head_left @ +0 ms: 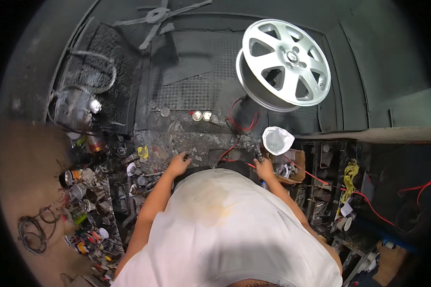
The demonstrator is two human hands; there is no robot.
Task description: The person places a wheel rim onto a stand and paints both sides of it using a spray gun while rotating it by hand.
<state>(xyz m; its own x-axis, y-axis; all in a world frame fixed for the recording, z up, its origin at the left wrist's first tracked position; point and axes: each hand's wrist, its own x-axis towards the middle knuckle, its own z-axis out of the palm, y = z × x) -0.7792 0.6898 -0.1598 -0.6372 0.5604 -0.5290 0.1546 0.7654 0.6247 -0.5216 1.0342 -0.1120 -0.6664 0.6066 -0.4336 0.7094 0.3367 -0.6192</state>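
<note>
A silver alloy wheel rim (288, 71) with broad spokes is held up at the far right, tilted, apart from both hands. My right hand (263, 169) is closed round the dark handle of what looks like a spray gun (259, 154). Just beyond it is a white, wide-mouthed cup (278, 140) with pale contents; whether it is joined to the gun is hard to see. My left hand (178, 164) hangs low beside my body with its fingers curled, and anything within them is too small to make out.
A red hose (244, 128) loops across the paint-crusted bench (177, 138) and on to the right. Open round tins (197, 115) stand at its far edge. Cans and bottles (84, 191) crowd the left. A grey four-armed frame (157, 15) hangs at the far left.
</note>
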